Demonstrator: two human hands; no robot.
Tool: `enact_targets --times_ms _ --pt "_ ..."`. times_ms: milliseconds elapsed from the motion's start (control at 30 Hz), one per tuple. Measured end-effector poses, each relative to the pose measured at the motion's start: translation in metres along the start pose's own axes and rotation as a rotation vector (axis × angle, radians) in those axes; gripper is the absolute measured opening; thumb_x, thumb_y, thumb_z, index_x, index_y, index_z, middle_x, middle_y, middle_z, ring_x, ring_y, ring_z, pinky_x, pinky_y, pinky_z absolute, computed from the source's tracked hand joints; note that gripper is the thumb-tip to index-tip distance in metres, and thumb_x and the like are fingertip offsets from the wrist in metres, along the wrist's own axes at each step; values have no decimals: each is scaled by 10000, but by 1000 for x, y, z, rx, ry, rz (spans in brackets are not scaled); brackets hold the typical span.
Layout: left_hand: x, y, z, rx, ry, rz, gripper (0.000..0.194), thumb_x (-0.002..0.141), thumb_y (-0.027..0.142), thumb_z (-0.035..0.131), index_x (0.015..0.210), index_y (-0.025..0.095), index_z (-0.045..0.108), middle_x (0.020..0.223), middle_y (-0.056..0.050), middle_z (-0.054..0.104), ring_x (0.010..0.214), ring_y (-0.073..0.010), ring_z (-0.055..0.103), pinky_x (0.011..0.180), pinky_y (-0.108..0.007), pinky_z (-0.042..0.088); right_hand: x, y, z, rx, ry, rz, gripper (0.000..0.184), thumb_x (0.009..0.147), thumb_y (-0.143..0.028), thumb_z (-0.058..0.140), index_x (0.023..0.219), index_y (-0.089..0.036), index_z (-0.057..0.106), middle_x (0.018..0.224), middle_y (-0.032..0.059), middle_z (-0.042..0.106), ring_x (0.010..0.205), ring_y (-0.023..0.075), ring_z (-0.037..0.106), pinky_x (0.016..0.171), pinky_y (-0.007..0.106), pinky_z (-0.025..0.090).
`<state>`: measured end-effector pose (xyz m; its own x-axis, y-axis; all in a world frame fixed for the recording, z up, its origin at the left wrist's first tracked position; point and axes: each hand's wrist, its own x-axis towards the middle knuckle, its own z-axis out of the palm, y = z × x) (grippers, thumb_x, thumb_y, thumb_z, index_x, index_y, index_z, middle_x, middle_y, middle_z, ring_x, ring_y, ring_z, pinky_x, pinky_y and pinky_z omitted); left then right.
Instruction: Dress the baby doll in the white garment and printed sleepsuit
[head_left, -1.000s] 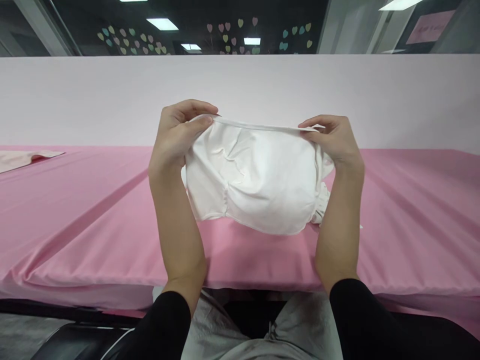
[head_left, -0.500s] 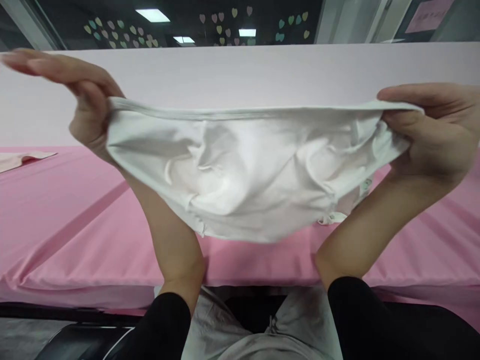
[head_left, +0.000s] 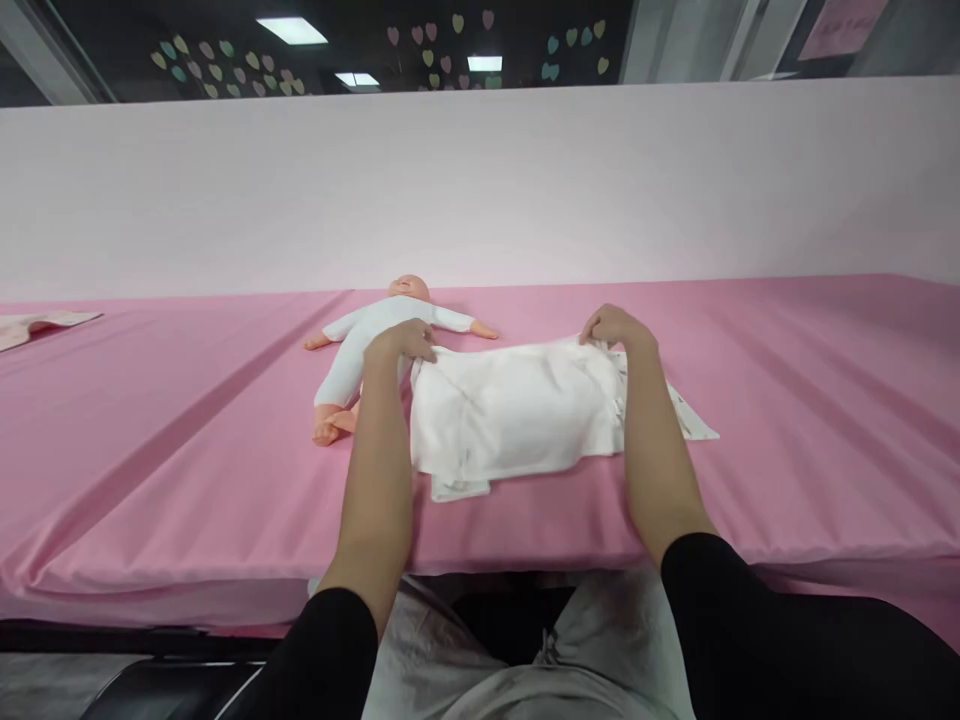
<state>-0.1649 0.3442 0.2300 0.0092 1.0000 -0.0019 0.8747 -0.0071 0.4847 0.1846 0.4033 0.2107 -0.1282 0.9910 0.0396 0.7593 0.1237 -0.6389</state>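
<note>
A white cloth garment (head_left: 517, 410) lies low over the pink-covered table, its lower edge towards me. My left hand (head_left: 403, 342) is closed on its upper left corner, fingers bent down over the fabric. At the upper right corner, my right hand (head_left: 613, 325) pinches the same garment. Both thumbs are mostly hidden. A baby doll (head_left: 371, 325) in a white suit lies on its back just beyond my left hand, with my forearm in front of part of one leg. From under the garment's right side, a pale patterned cloth (head_left: 694, 415) sticks out past my right forearm.
The pink sheet (head_left: 187, 450) has long creases and hangs over the table's front edge. A pale pink cloth (head_left: 45, 325) lies at the far left. Behind the table rises a white wall (head_left: 480, 190), with a dark window bearing heart stickers above it.
Both hands have come down and closer together, from holding the garment stretched up in the air to laying it low at the table. The doll, hidden behind it before, now shows.
</note>
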Motion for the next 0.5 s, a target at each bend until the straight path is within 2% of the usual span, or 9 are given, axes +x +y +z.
enact_targets --times_ms 100,200,367,433,500 --pt "25 -16 20 74 -45 -10 147 487 140 658 617 184 606 639 -2 623 685 -212 605 649 -293 446 12 13 22 -216 -8 53 283 706 2 497 751 -141 737 896 56 709 789 148 617 695 193 469" --pt "33 -25 31 70 22 17 132 515 125 641 613 179 570 659 3 610 684 -182 581 628 -264 426 19 18 32 -296 19 59 284 737 -12 504 855 -135 731 1016 83 689 941 179 616 812 211 458" --pt "35 -25 40 31 253 8 124 598 151 667 662 159 561 769 -29 637 759 -171 585 684 -252 433 27 17 41 -398 13 93 256 748 -52 541 951 -88 691 1038 184 653 974 273 613 824 343 474" --pt "38 -25 47 46 308 -51 41 679 135 615 716 143 598 844 -72 651 835 -196 596 753 -280 441 30 17 48 -435 -16 66 247 736 -47 556 943 -93 683 994 181 659 948 262 618 809 340 477" --pt "40 -25 56 52 322 -105 82 753 117 558 795 113 629 928 -130 643 923 -235 592 817 -336 444 32 18 57 -470 -49 29 212 735 -57 574 911 -106 681 931 167 666 908 242 621 797 331 479"
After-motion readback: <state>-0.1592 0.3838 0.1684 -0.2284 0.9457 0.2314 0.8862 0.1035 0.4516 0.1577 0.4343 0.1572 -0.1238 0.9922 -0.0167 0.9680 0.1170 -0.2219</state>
